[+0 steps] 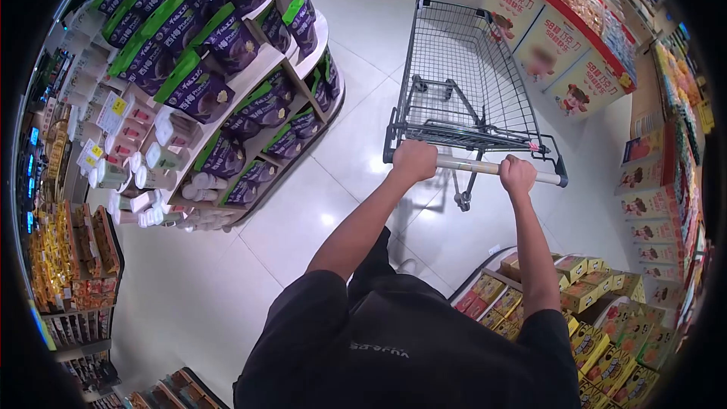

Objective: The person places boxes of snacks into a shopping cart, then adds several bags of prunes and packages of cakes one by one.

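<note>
A wire shopping cart (466, 49) stands in front of me on the pale tiled floor, its basket holding nothing that I can see. Both my hands grip its light-coloured handle bar (469, 165). My left hand (415, 160) is wrapped round the bar near its left end. Toward the right end, my right hand (518, 175) is closed on the same bar. The fingers' undersides are hidden beneath the handle.
To the left, a curved shelf stand (303, 68) bears purple-and-green prune bags (198, 89) and white tubs (163, 155). Printed display boxes (556, 49) stand close to the cart's right side. Yellow snack boxes (587, 291) are stacked near my right elbow. Tiled floor (356, 68) runs ahead between the displays.
</note>
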The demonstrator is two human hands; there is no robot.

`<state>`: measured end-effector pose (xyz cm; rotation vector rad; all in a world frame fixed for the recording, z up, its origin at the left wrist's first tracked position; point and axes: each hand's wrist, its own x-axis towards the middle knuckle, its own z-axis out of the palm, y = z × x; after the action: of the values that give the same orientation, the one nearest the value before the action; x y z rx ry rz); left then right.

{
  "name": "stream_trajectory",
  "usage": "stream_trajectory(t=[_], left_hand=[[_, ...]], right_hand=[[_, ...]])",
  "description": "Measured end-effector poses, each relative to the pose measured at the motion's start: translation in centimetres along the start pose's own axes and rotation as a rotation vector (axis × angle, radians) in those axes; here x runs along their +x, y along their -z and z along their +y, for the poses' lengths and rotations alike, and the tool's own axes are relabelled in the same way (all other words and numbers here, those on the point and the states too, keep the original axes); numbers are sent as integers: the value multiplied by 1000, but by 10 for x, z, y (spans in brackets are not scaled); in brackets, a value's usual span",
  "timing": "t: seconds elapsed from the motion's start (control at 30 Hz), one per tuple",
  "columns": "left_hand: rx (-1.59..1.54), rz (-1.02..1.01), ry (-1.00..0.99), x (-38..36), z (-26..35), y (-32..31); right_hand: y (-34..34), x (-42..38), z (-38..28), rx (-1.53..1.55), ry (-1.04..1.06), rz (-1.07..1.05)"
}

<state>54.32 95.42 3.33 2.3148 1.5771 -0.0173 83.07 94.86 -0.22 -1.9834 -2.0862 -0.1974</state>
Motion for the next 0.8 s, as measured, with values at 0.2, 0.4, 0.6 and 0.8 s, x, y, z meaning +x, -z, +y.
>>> stream_trajectory(t=[0.2,0.4,0.6,0.8], left_hand=[[-51,-1,-25,39,-40,35],[-70,27,-48,82,-81,45],[-86,33,-14,117,-103,58],[-124,89,-3,160,-108,59]], right_hand=[[-13,49,-22,-14,-21,6],[-30,99,-41,-16,-42,15],[-49,146,-44,-38,2,61],[-64,202,-27,-41,50,93]])
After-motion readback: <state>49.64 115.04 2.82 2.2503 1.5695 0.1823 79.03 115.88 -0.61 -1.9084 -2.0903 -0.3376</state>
